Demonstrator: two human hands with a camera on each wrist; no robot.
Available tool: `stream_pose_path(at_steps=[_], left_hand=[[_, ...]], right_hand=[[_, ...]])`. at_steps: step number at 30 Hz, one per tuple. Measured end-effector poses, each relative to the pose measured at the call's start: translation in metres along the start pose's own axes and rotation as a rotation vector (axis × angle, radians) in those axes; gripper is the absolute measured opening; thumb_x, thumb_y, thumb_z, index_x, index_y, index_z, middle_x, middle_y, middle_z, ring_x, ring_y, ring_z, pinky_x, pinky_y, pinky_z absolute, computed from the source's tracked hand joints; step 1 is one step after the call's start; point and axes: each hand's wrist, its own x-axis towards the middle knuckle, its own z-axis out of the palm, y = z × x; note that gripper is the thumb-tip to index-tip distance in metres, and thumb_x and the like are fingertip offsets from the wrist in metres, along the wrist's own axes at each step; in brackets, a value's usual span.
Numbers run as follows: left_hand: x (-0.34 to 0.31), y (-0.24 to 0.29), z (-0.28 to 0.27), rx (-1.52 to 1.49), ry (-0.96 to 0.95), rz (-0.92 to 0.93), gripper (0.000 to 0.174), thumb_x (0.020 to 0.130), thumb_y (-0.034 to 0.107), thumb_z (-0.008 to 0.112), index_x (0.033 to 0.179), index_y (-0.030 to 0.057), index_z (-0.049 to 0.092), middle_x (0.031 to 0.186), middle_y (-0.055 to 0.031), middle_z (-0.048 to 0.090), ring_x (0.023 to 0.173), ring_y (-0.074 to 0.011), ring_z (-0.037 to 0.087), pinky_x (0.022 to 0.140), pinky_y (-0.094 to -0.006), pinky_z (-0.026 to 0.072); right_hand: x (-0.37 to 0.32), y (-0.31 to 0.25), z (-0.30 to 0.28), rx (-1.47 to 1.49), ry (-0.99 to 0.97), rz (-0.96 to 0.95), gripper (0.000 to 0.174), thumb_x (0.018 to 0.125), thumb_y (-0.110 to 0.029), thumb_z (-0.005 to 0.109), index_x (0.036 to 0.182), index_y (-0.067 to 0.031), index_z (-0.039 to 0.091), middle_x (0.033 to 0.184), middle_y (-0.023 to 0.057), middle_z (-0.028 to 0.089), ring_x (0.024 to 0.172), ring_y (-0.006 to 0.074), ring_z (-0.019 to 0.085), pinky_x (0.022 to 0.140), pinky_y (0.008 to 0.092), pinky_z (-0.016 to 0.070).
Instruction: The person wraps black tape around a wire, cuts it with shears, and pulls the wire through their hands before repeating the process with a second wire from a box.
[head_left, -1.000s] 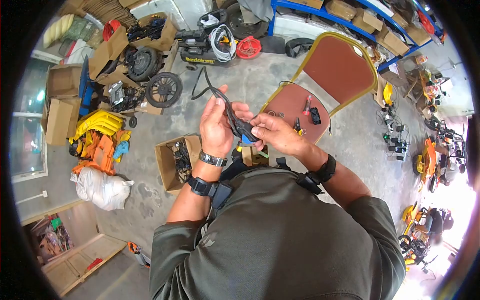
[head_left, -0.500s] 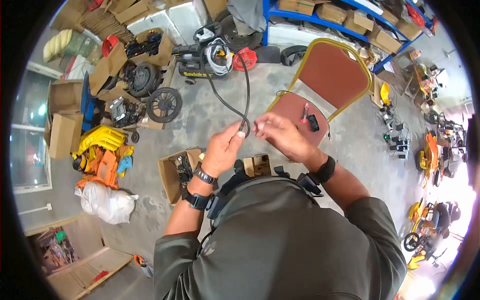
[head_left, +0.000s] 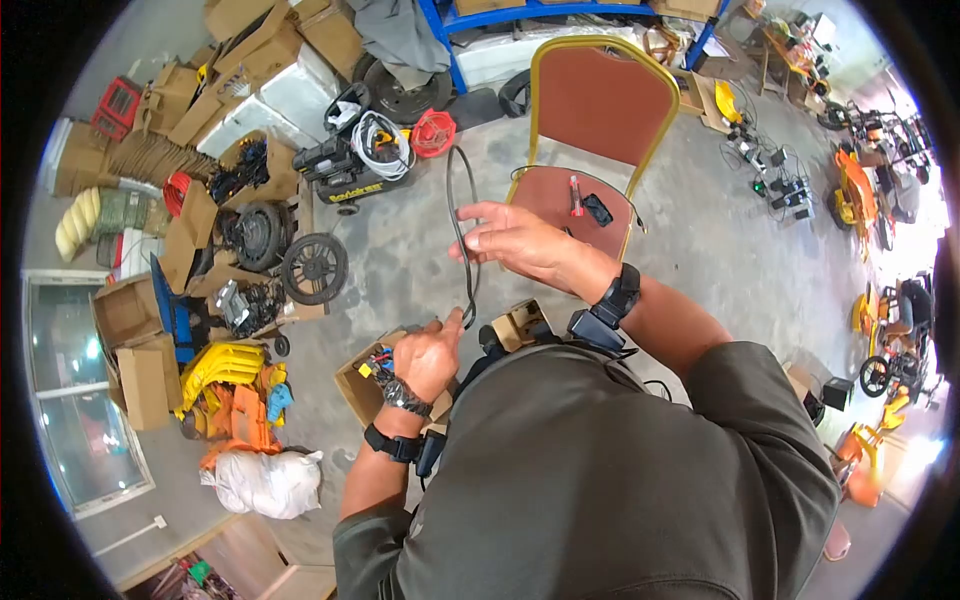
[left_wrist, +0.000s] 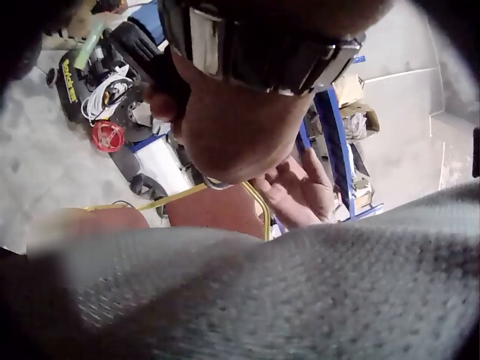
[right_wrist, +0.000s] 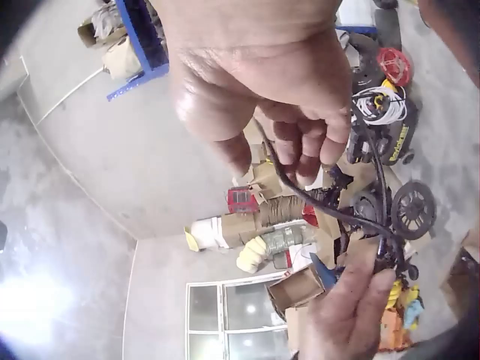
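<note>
Low by our body, above a box (head_left: 350,388), our left hand (head_left: 425,358) pinches the bottom of the cable (head_left: 469,288) loop. Our right hand (head_left: 512,243), well apart and higher, curls its fingers round the upper strands, and the loop arches on toward the chair (head_left: 600,95). To coil well, we judge, hold the lower pinch firm and lay each turn flat, untwisted, matching the last.

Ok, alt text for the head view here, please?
Seen from above, a person holds a loop of black cable between both hands: the right hand grips its upper part, the left hand pinches the lower end. Behind stands a red chair on a concrete floor cluttered with boxes and wheels.
</note>
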Motion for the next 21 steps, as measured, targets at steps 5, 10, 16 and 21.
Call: stream_pose_path(at_steps=[5,10,16,21], left_hand=[[-0.022,-0.034,0.014,-0.065,0.023,-0.141,0.026,0.093,0.022,0.059,0.115,0.0105,0.065,0.083,-0.0155,0.069,0.070,-0.0373,0.066,0.060,-0.0462,0.0516],[-0.048,-0.065,0.014,-0.047,0.134,-0.177,0.027,0.092,0.022,0.059,0.116,0.0112,0.067,0.088,-0.0149,0.071,0.073,-0.0349,0.068,0.063,-0.0444,0.0535],[-0.049,-0.057,-0.027,-0.010,0.156,-0.116,0.025,0.089,0.013,0.064,0.113,0.0104,0.066,0.081,-0.0139,0.068,0.071,-0.0336,0.066,0.061,-0.0433,0.0520],[-0.038,-0.034,-0.055,0.042,0.157,-0.098,0.025,0.088,0.011,0.065,0.113,0.0107,0.066,0.083,-0.0154,0.067,0.071,-0.0365,0.064,0.062,-0.0441,0.0517]], right_hand=[[-0.011,-0.018,-0.030,0.330,-0.042,-0.219,0.036,0.094,-0.023,0.066,0.122,-0.0022,0.055,0.099,0.0109,0.068,0.098,0.0236,0.065,0.091,0.0397,0.0492],[-0.034,-0.026,-0.039,-0.046,0.126,0.008,0.030,0.091,-0.014,0.064,0.116,0.0006,0.057,0.072,0.0034,0.063,0.071,0.0172,0.065,0.066,0.0277,0.0489],[-0.048,-0.040,-0.054,-0.754,0.127,0.219,0.027,0.087,-0.016,0.061,0.109,0.0005,0.061,0.073,0.0078,0.065,0.068,0.0175,0.064,0.062,0.0320,0.0506],[-0.054,-0.056,-0.064,-1.484,0.150,-0.032,0.028,0.087,-0.029,0.063,0.103,-0.0062,0.065,0.077,0.0171,0.066,0.077,0.0352,0.066,0.070,0.0473,0.0508]])
